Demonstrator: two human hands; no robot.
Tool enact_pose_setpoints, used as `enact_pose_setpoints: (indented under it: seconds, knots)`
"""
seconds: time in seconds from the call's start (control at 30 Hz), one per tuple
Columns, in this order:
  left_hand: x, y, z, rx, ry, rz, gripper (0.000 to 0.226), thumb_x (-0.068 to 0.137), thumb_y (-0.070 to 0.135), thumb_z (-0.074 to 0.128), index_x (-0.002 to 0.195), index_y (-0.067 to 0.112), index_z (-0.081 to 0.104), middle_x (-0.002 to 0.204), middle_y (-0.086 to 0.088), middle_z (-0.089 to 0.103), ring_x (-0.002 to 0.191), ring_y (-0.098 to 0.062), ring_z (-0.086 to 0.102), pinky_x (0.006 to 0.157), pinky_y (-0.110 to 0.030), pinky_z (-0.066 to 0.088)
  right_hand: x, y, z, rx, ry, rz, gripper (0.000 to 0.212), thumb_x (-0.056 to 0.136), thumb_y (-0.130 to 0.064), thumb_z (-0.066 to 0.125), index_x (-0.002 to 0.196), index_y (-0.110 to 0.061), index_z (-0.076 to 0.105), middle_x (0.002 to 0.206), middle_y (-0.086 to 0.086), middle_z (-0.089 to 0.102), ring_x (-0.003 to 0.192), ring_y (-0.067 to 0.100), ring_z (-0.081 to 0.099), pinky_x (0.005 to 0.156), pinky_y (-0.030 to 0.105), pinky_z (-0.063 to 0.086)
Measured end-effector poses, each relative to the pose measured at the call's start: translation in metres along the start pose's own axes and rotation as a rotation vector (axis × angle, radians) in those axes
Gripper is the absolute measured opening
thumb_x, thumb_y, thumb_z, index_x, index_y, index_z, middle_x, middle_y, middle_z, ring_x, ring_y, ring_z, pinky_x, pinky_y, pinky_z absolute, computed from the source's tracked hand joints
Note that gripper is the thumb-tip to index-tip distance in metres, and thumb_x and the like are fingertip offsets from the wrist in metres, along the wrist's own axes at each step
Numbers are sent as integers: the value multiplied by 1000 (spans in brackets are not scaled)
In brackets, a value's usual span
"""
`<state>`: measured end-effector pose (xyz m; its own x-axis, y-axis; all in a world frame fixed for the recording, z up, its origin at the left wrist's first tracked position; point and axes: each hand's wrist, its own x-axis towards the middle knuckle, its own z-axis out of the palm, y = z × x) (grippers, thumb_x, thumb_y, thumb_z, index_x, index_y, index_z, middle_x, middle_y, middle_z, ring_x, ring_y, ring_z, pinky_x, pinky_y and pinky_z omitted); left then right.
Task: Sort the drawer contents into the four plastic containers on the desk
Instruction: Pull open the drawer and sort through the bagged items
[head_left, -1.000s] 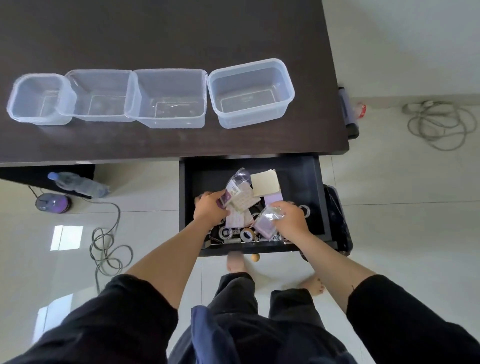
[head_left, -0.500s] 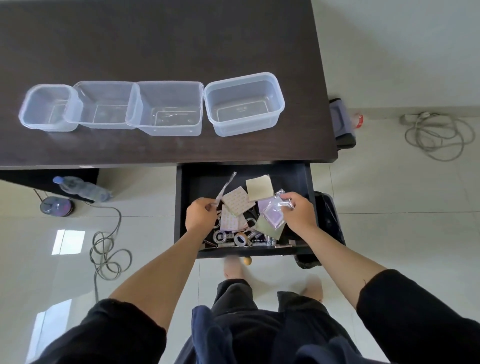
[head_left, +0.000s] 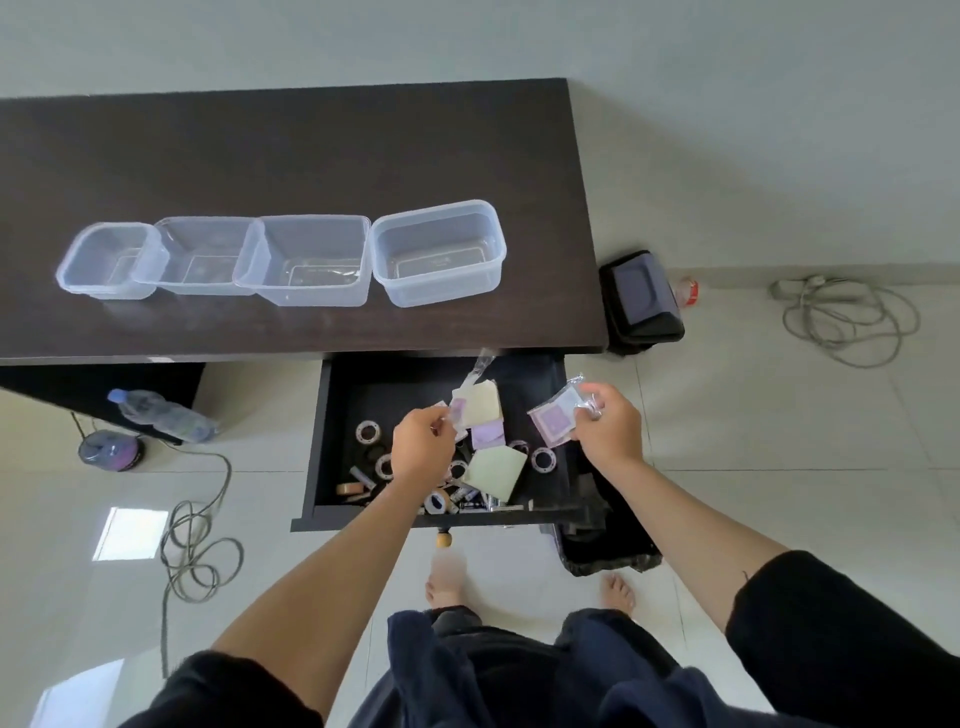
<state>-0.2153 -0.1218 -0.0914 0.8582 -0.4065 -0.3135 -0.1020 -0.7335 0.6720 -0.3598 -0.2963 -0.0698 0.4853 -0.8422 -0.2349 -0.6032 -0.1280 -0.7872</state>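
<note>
An open black drawer (head_left: 332, 441) under the dark desk (head_left: 311, 156) holds tape rolls (head_left: 368, 431), yellow note pads (head_left: 493, 470), batteries and small bits. My left hand (head_left: 423, 449) is above the drawer's middle, pinching a clear plastic packet (head_left: 470, 392) with a purple card inside. My right hand (head_left: 608, 426) is above the drawer's right edge, gripping another clear packet (head_left: 556, 418) of purple cards. Four clear plastic containers stand in a row on the desk: far left (head_left: 106, 260), second (head_left: 202, 254), third (head_left: 306, 260), right (head_left: 441, 252). All four look empty.
A black bin (head_left: 641, 299) stands right of the desk and another black bin (head_left: 608, 545) sits by the drawer's right side. A water bottle (head_left: 161, 415), a purple lid (head_left: 109, 449) and coiled cables (head_left: 197, 551) lie on the tiled floor at left.
Both hands have lifted out of the drawer, each with a packet. The right hand moved right and up. The camera view tilted back, showing more of the desk and floor.
</note>
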Motion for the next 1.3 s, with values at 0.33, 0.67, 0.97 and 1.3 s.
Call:
enact_pose_setpoints:
  seconds: [0.33, 0.67, 0.97, 1.3]
  knots:
    - [-65, 103, 110, -45, -2, 79, 19, 91, 27, 53, 89, 13, 67, 68, -1, 60, 66, -19, 54, 62, -35, 48, 35, 66, -102, -58, -136, -14, 38, 89, 2, 51, 122, -14, 59, 123, 8, 62, 111, 24, 58, 85, 24, 45]
    - [-115, 125, 194, -49, -99, 12, 24, 89, 31, 59, 110, 20, 65, 78, 6, 62, 68, -11, 57, 68, -33, 56, 32, 125, -132, -147, -264, 30, 40, 87, 3, 55, 124, -11, 54, 118, 11, 60, 102, 26, 57, 78, 25, 41]
    - [-112, 81, 242, 29, -199, -204, 32, 86, 16, 54, 118, 21, 58, 96, 1, 64, 89, -20, 61, 73, -35, 55, 29, 169, -96, -273, -413, 108, 47, 87, -1, 55, 132, -13, 48, 130, 11, 57, 98, 27, 60, 74, 28, 44]
    - [-52, 8, 316, 70, -225, -355, 35, 89, 22, 54, 124, 22, 55, 114, -1, 60, 97, -21, 61, 78, -31, 51, 73, 250, -14, -341, -530, 143, 50, 85, -6, 55, 134, -14, 46, 119, 11, 64, 107, 31, 61, 82, 36, 51]
